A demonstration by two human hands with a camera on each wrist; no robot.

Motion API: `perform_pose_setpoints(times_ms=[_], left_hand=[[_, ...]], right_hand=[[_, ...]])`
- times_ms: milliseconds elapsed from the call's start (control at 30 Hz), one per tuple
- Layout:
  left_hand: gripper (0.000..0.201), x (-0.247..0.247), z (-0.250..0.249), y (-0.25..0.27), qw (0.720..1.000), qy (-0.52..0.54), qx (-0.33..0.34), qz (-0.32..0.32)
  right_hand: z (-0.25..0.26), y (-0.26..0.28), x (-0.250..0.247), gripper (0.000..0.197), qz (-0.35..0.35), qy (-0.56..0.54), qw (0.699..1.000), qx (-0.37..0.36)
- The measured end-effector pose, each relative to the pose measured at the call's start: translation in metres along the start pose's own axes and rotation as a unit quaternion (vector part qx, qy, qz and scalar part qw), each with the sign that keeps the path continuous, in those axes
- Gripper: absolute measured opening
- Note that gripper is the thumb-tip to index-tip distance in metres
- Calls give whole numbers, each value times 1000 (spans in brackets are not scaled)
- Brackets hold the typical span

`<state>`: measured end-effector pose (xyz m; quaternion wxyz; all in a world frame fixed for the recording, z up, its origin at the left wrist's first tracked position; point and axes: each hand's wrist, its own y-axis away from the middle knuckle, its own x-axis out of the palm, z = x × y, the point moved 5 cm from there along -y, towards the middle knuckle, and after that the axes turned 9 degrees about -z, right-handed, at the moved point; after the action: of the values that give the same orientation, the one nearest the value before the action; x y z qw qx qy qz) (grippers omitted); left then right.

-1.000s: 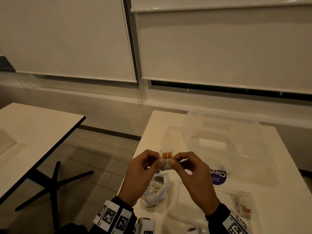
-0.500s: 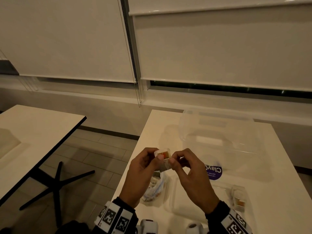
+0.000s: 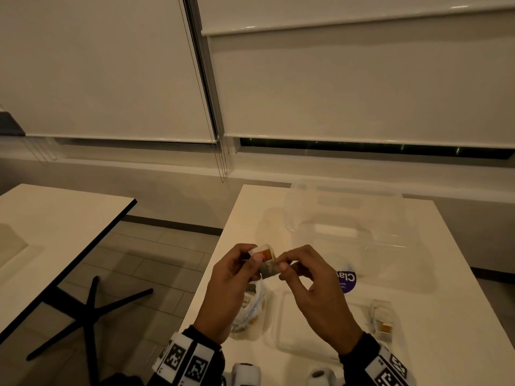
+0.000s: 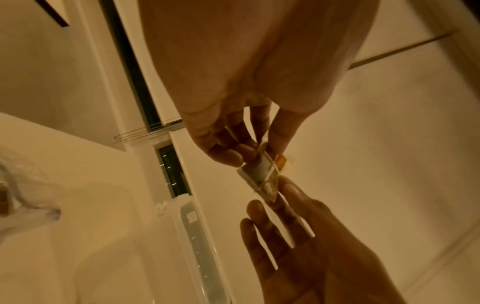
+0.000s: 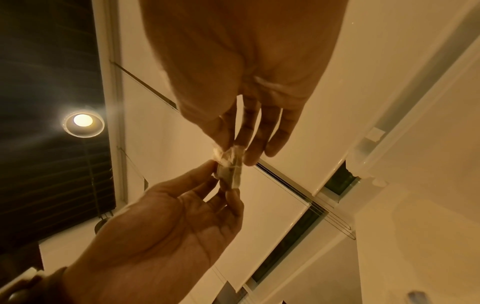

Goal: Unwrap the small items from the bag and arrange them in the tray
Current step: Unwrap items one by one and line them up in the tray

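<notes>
Above the white table (image 3: 434, 288), both hands hold one small wrapped item (image 3: 267, 259), clear film with an orange patch. My left hand (image 3: 255, 256) pinches its orange end between thumb and fingers. My right hand (image 3: 282, 262) pinches the wrapper's other end. From the left wrist, the item (image 4: 259, 176) hangs between the left hand (image 4: 262, 152) and the right hand (image 4: 281, 190). The right wrist view shows the crinkled wrapper (image 5: 230, 167) in the right hand's (image 5: 233, 151) pinch. A plastic bag (image 3: 252, 310) of items lies under the left hand. A clear tray (image 3: 295, 330) lies below the right hand.
Unwrapped clear pieces (image 3: 381, 317) sit at the tray's right end. A large clear lidded container (image 3: 348, 232) with a purple sticker (image 3: 347, 280) stands behind the hands. A second white table (image 3: 55, 232) stands to the left, across a strip of tiled floor.
The item has tilted between the fingertips, its orange end now higher at the left thumb. Both hands stay pinched on it at the same spot above the table.
</notes>
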<state>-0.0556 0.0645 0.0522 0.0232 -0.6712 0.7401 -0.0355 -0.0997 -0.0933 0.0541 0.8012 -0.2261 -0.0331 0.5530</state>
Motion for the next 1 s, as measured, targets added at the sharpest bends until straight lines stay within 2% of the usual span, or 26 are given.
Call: perform_pose_setpoints(times_ms=[133, 233, 467, 567, 667, 800, 900, 1000], left_hand=[[22, 1, 0, 2, 999, 30, -32, 21], [21, 2, -2, 3, 999, 31, -30, 31], [22, 3, 0, 2, 999, 19, -22, 16], [20, 2, 3, 1, 998, 38, -46, 7], [19, 1, 4, 2, 997, 54, -60, 6], [19, 3, 1, 2, 1000, -6, -20, 5], [22, 7, -3, 2, 998, -55, 18, 0], [19, 4, -4, 1, 999, -38, 18, -9]], right_hand=[[4, 0, -4, 8, -5, -15, 1000, 4], [5, -1, -6, 9, -1, -8, 1000, 2], [12, -1, -3, 9, 17, -1, 999, -37], [10, -1, -3, 5, 10, -9, 999, -29], [6, -1, -4, 9, 0, -2, 1000, -18], [6, -3, -3, 9, -12, 16, 1000, -22], [11, -3, -1, 5, -11, -11, 999, -31], [11, -1, 1, 8, -6, -30, 999, -21]])
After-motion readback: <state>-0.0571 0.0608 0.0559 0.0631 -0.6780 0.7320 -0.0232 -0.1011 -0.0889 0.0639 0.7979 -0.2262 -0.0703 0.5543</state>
